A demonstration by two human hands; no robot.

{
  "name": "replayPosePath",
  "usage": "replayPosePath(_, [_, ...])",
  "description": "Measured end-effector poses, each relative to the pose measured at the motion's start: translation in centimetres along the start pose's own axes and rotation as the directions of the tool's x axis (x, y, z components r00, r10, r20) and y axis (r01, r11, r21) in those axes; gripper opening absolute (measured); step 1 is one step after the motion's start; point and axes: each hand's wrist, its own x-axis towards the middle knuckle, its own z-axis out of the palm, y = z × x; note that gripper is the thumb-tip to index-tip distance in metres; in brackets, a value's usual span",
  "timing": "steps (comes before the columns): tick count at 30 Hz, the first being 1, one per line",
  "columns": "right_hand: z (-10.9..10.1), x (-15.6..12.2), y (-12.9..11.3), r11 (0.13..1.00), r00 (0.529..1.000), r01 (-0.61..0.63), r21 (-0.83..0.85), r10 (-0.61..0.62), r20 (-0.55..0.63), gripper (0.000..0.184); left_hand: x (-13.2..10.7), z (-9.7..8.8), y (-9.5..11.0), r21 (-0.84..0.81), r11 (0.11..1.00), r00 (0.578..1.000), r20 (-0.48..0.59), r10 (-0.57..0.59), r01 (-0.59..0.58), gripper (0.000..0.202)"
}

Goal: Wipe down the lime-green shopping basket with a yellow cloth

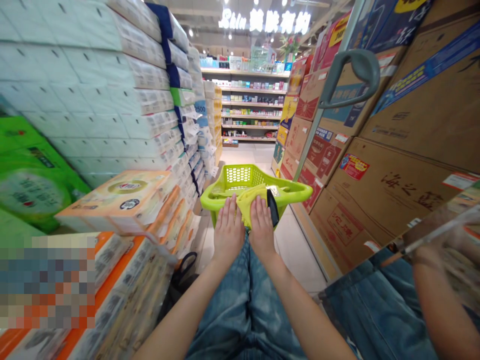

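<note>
In front of my knees is a lime-green shopping basket with a long grey pull handle rising to the right. A yellow cloth-like item lies over its near side, with a black flat piece at the right. My left hand rests with straight fingers at the near rim, fingertips beside the yellow item. Flat on the yellow item lies my right hand, its fingers stretched out too. Neither hand grips anything. A clear-wrapped thing inside the basket is partly hidden.
Stacked tissue packs wall the left side, with orange-and-white packs nearer. Cardboard cartons line the right. Low at right, a reflective panel shows jeans and an arm. Stocked shelves stand beyond the tiled floor.
</note>
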Motion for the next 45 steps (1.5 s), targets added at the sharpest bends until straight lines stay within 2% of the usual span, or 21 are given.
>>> replayPosePath(2, [-0.7, -0.2, 2.3, 1.0, 0.999, -0.027, -0.003, 0.027, -0.027, 0.083, -0.1, 0.0, -0.1, 0.011, 1.0, 1.0, -0.002, 0.005, -0.005, 0.062])
replayPosePath(5, [-1.9, -0.2, 6.1, 0.982, 0.974, -0.186, 0.04, 0.19, -0.128, 0.09, -0.1, 0.0, 0.1, -0.002, 1.0, 1.0, -0.002, 0.0, 0.0, 0.066])
replayPosePath(7, [-2.4, 0.1, 7.3, 0.959, 0.943, -0.272, 0.085, 0.283, -0.176, 0.094, 0.0, 0.0, 0.4, -0.018, 1.0, 1.0, -0.005, -0.007, 0.007, 0.067])
replayPosePath(9, [-2.4, 0.4, 6.7, 0.943, 0.923, -0.311, 0.12, 0.33, -0.197, 0.094, 0.1, 0.0, 0.7, -0.028, 1.0, 1.0, -0.007, -0.013, 0.012, 0.068])
replayPosePath(11, [-1.8, 0.8, 4.5, 0.945, 0.929, -0.303, 0.123, 0.321, -0.181, 0.091, 0.1, 0.1, 0.8, -0.031, 0.999, 1.0, -0.012, -0.018, 0.017, 0.068])
replayPosePath(14, [-0.7, 0.9, 0.5, 0.976, 0.972, -0.208, 0.063, 0.213, -0.096, 0.083, 0.1, 0.2, 0.7, -0.025, 0.999, 0.999, -0.021, -0.024, 0.024, 0.068])
replayPosePath(16, [-0.2, 0.7, -0.8, 0.993, 0.992, -0.118, 0.02, 0.119, -0.038, 0.08, 0.0, 0.4, 0.3, -0.014, 1.0, 0.999, -0.024, -0.023, 0.023, 0.066])
replayPosePath(18, [-0.2, 0.4, -0.2, 1.0, 1.0, -0.025, -0.004, 0.025, -0.006, 0.078, -0.1, 0.5, 0.0, -0.004, 1.0, 1.0, -0.027, -0.016, 0.016, 0.064])
replayPosePath(20, [-0.5, 0.2, 1.9, 1.0, 1.0, 0.007, -0.017, -0.008, -0.022, 0.08, -0.2, 0.5, -0.3, 0.002, 1.0, 1.0, -0.025, -0.004, 0.004, 0.063])
replayPosePath(22, [-1.0, 0.3, 4.7, 0.998, 0.993, -0.057, -0.01, 0.056, -0.103, 0.084, -0.2, 0.4, -0.4, 0.001, 1.0, 1.0, -0.021, 0.007, -0.007, 0.065])
replayPosePath(25, [-1.5, 0.7, 7.1, 0.969, 0.942, -0.24, 0.061, 0.248, -0.225, 0.089, -0.1, 0.1, 0.0, -0.012, 1.0, 1.0, -0.011, 0.006, -0.006, 0.067])
replayPosePath(27, [-1.3, 0.9, 6.5, 0.945, 0.915, -0.309, 0.11, 0.327, -0.238, 0.09, 0.0, -0.1, 0.4, -0.025, 1.0, 1.0, -0.005, -0.002, 0.002, 0.07])
replayPosePath(29, [-0.8, 1.0, 4.3, 0.941, 0.92, -0.315, 0.12, 0.334, -0.206, 0.089, 0.1, -0.2, 0.7, -0.036, 0.999, 1.0, -0.001, -0.009, 0.009, 0.072])
replayPosePath(33, [0.5, 0.6, -0.2, 0.989, 0.987, -0.145, 0.015, 0.145, -0.063, 0.081, 0.0, -0.1, 0.4, -0.027, 1.0, 1.0, 0.001, -0.006, 0.006, 0.069])
replayPosePath(35, [0.7, 0.2, -0.4, 0.999, 0.999, -0.039, -0.037, 0.039, -0.006, 0.079, -0.1, 0.0, 0.1, -0.018, 1.0, 1.0, 0.001, 0.0, 0.0, 0.065])
replayPosePath(38, [0.1, -0.1, 2.1, 0.997, 1.0, 0.012, -0.074, -0.013, -0.018, 0.079, -0.2, 0.1, -0.4, -0.016, 1.0, 1.0, -0.001, 0.014, -0.014, 0.064])
replayPosePath(40, [-0.7, -0.1, 4.6, 0.996, 0.995, -0.054, -0.064, 0.049, -0.089, 0.082, -0.2, 0.1, -0.4, -0.024, 1.0, 1.0, -0.003, 0.019, -0.019, 0.067])
replayPosePath(42, [-1.4, 0.1, 6.7, 0.986, 0.974, -0.166, -0.016, 0.162, -0.159, 0.086, -0.1, 0.0, -0.2, -0.033, 0.999, 1.0, -0.002, 0.017, -0.017, 0.069])
replayPosePath(45, [-2.0, 0.6, 7.3, 0.952, 0.931, -0.296, 0.082, 0.307, -0.197, 0.093, -0.1, -0.1, 0.3, -0.045, 0.999, 1.0, 0.005, 0.006, -0.005, 0.07])
